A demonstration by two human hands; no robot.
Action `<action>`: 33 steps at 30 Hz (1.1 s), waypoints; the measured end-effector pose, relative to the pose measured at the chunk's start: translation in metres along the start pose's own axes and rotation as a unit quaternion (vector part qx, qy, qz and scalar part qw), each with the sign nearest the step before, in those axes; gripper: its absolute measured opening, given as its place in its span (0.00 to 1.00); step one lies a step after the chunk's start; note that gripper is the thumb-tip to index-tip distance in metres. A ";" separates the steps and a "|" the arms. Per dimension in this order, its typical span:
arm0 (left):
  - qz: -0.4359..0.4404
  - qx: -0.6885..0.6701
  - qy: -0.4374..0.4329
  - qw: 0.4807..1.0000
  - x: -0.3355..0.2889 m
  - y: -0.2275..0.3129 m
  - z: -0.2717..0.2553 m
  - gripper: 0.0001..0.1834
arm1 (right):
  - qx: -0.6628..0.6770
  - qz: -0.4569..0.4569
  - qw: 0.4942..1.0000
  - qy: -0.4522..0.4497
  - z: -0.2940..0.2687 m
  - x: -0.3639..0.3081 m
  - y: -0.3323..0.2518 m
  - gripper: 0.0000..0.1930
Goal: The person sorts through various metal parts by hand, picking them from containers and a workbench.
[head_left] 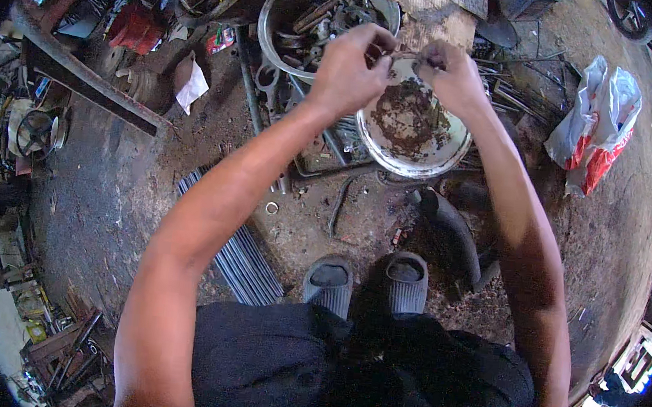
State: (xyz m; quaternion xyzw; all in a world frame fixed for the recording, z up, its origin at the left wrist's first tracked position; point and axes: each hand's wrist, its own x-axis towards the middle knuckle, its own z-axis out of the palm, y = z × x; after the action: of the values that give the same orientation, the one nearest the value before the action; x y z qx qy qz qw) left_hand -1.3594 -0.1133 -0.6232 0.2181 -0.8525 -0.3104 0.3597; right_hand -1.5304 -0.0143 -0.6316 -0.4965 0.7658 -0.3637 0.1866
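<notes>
My left hand (352, 71) and my right hand (457, 83) are held close together over the far part of a round white pan (414, 168). Dark brown grime (409, 119) coats the inside of this pan. Both hands have their fingers curled in a pinch; whatever lies between the fingertips is too small and dark to make out. Just left of the pan, partly behind my left hand, is a wide metal basin (264, 34) filled with rusty metal parts (320, 18).
Cardboard (429, 31) lies beyond the pan. A white and red plastic bag (596, 124) sits at the right, near thin metal rods (520, 100). Dark curved pipe (449, 227) and bundled rods (249, 265) lie near my sandals (328, 282). A rusty steel frame (91, 75) stands left.
</notes>
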 end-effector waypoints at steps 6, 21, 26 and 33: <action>-0.108 -0.055 0.020 0.992 0.006 -0.036 -0.053 0.12 | 0.131 -0.092 0.987 0.030 0.013 0.033 -0.045 0.20; -0.023 0.023 -0.002 0.999 -0.001 -0.018 -0.049 0.11 | -0.034 -0.023 0.998 0.045 0.005 0.017 0.011 0.13; 0.098 0.093 -0.134 0.982 -0.017 0.001 -0.008 0.15 | -0.088 0.028 0.994 0.063 -0.009 0.004 0.025 0.14; 0.124 0.121 -0.273 0.946 -0.044 -0.012 0.048 0.22 | -0.206 0.052 0.977 -0.011 0.000 -0.012 0.050 0.13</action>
State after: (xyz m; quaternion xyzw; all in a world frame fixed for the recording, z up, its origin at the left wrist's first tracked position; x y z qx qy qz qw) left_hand -1.3654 -0.0780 -0.6783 0.0590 -0.9697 -0.2050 0.1193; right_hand -1.5564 0.0090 -0.6701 -0.4876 0.8471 -0.1823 0.1072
